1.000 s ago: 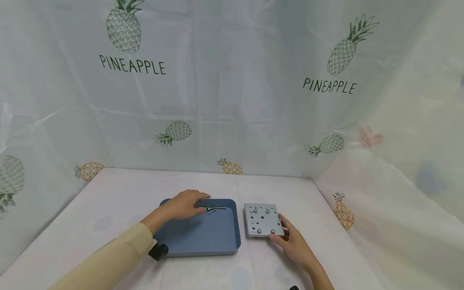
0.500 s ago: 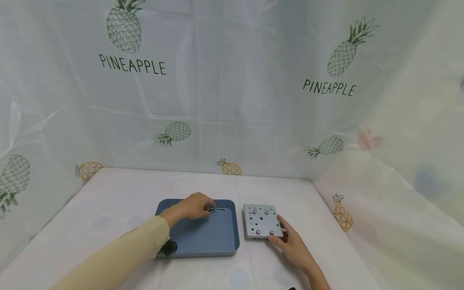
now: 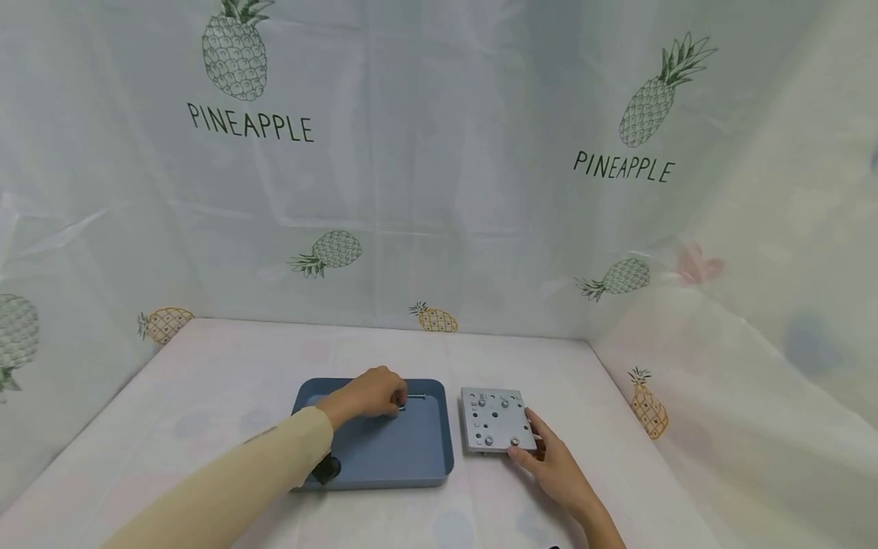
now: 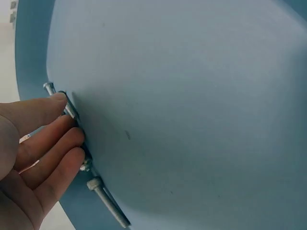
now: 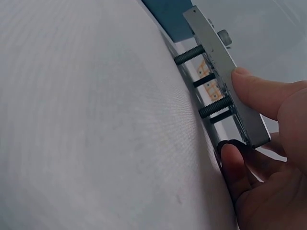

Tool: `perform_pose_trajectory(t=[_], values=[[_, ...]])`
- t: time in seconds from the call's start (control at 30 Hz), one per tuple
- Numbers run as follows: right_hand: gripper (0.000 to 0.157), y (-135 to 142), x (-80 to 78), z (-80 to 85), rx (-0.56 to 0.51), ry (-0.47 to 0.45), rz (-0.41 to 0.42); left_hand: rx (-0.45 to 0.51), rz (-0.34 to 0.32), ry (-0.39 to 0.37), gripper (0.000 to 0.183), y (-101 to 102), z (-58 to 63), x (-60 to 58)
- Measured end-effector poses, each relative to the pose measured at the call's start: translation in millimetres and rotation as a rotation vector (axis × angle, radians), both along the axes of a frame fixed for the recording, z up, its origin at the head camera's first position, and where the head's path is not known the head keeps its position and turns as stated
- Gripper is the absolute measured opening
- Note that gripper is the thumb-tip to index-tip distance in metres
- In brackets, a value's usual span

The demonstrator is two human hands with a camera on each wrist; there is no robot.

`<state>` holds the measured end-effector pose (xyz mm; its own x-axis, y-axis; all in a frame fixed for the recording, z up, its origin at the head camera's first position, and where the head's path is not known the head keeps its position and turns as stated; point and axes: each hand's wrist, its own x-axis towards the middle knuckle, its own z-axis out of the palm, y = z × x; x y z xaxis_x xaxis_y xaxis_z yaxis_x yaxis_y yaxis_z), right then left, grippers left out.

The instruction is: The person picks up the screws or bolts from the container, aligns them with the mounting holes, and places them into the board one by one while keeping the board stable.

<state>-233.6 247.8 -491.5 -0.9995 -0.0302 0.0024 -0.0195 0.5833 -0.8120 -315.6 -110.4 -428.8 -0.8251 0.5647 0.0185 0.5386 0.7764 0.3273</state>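
Observation:
In the head view my left hand [image 3: 373, 392] is inside the blue tray [image 3: 391, 450], fingers bent. The left wrist view shows its thumb and index fingertip at a short bolt [image 4: 70, 106], apparently pinching it; part of the grip is hidden. A longer socket-head bolt [image 4: 108, 202] lies below the other fingers, with a small metal piece [image 4: 85, 165] beside them. My right hand [image 3: 554, 467] holds the near right corner of a square metal plate [image 3: 495, 423], thumb on its face and fingers at the edge and underneath. Threaded bolts [image 5: 216, 106] stick out below the plate.
The tray's right wall [image 3: 450, 438] stands just left of the plate. Another bolt [image 4: 49, 88] lies by the tray wall near my left thumb. A white patterned cloth [image 3: 384, 518] covers the table, and a pineapple-print curtain [image 3: 439, 183] hangs behind it.
My left hand has moved right over the bolts and its fingers have bent in. The short bolt has shifted slightly toward me. My right hand and the plate have stayed put.

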Motion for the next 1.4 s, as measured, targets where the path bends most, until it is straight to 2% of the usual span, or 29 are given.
perform_pose_trajectory(t=[0.33,0.53,0.63,0.87,0.97,1.17,1.4], values=[[0.093,1.5,1.7,-1.7,-0.014,-0.001,0.002,-0.064,-0.066,0.089,0.018,12.1,-3.0,-3.1],[0.093,1.6,1.8,-1.3,-0.023,0.002,0.008,-0.131,-0.057,0.104,0.015,17.8,-4.8,-3.5],[0.094,1.4,1.5,-1.3,-0.021,0.002,0.009,-0.135,-0.062,0.104,0.014,17.9,-5.2,-3.3],[0.094,2.1,1.1,-2.1,-0.007,0.006,0.001,-0.039,-0.121,0.127,0.015,12.0,-9.3,-8.4],[0.094,2.1,1.2,-2.8,-0.006,0.003,-0.002,0.011,-0.140,0.103,0.014,8.4,-10.5,-11.3],[0.094,0.3,0.7,-2.5,-0.017,0.009,0.009,0.115,-0.104,0.005,0.010,0.1,-15.3,-15.4],[0.094,-0.7,-0.1,-2.2,-0.026,0.010,0.010,0.231,-0.106,0.010,0.010,-2.0,-10.0,-17.5]])
